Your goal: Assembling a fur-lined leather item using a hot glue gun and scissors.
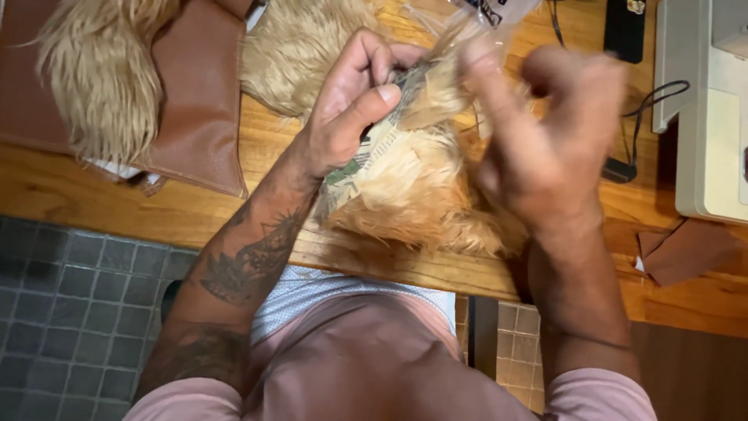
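Hands: left hand (354,97) pinched on tan long-pile fur piece with printed backing (405,183) over wooden table (93,195), blurred right hand (545,140) grip unclear; backing edge is best kept taut, fibres brushed clear.

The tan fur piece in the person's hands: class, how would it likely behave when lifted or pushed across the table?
The fur piece probably flops: it bunches and folds between the left hand and right hand. It looks light for its bulk, being mostly long pile. Pushed over the wooden table, it would likely drag and crumple, not roll or slide.
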